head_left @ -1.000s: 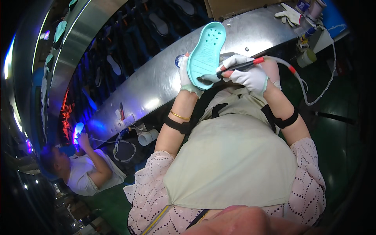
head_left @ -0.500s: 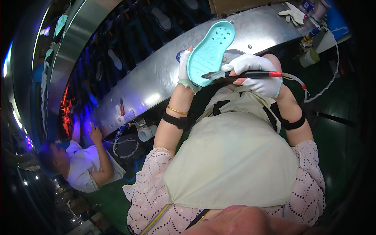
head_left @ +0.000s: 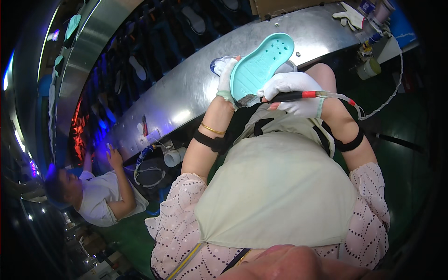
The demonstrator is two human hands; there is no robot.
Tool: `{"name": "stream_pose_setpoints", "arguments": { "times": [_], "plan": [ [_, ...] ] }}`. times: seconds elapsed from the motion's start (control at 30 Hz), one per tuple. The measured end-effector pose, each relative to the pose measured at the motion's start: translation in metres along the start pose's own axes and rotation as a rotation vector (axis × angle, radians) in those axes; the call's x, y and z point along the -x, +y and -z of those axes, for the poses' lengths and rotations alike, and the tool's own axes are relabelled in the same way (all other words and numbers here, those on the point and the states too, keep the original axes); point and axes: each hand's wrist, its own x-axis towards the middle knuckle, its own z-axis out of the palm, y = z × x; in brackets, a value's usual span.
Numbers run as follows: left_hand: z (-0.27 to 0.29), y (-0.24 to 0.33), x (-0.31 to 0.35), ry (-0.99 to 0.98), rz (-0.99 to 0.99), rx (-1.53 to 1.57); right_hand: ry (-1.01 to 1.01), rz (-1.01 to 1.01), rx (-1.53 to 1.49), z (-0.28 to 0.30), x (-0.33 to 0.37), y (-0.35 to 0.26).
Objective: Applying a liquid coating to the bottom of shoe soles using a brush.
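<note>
Now brush [head_left: 286, 96] nearer lower rim of sole [head_left: 257, 66].

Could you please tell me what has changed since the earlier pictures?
The turquoise shoe sole turned clockwise, its holed end swinging right. The co-worker's raised hand no longer holds the glowing piece. The left hand still holds the sole, the right hand the brush.

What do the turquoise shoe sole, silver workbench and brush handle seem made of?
Turquoise shoe sole: probably moulded foam or rubber, satin; even colour, holes and grooves.
Silver workbench: metal, likely steel, softly shiny; blurred bright reflections.
Brush handle: perhaps plastic; smooth, black, no grain.
</note>
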Motion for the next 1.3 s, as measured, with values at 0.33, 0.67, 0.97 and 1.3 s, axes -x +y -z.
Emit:
{"name": "stream_pose_setpoints", "arguments": {
  "times": [0.33,0.67,0.97,1.3],
  "plan": [
    [0.007,0.003,-0.002,0.062,-0.078,-0.124,0.322,-0.383,-0.450,-0.011,0.005,0.014],
    [-0.002,-0.011,0.009,-0.077,-0.333,-0.145,0.541,-0.325,-0.698,-0.032,0.004,0.009],
    [-0.004,-0.010,0.010,-0.172,-0.544,-0.199,0.734,-0.541,-0.867,-0.027,0.007,0.004],
    [-0.006,-0.009,0.011,-0.318,-0.323,-0.141,0.536,-0.654,-0.693,-0.018,0.005,-0.011]
  ]
}}
